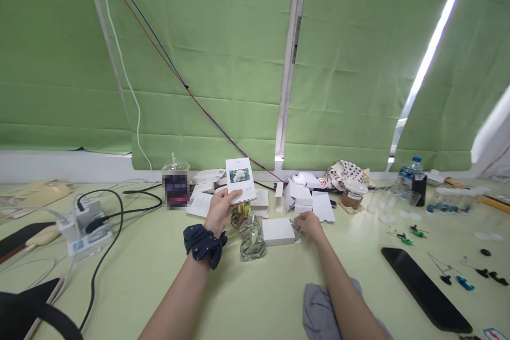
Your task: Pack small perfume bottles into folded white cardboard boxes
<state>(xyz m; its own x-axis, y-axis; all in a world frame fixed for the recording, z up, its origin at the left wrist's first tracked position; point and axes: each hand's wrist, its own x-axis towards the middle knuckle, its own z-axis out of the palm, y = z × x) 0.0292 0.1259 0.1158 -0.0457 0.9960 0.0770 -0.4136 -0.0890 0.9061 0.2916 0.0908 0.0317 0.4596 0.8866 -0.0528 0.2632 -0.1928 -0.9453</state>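
My left hand [218,211], with a dark dotted scrunchie at the wrist, grips a white box [240,180] with a white-flower picture, tilted upright. Below it stand clear glass bottles [252,247] on the table. A plain white box [278,232] lies right of the bottles. My right hand [309,224] has its fingers closed at a small clear glass object [295,229] by that box's right end; the fingertips partly hide it.
Opened white cartons [298,195] lie at the back beside a lidded cup [354,194]. Power strips with cables [86,234] are at left, near a drink cup [175,186]. A black phone [425,288] and grey cloth [319,311] lie front right.
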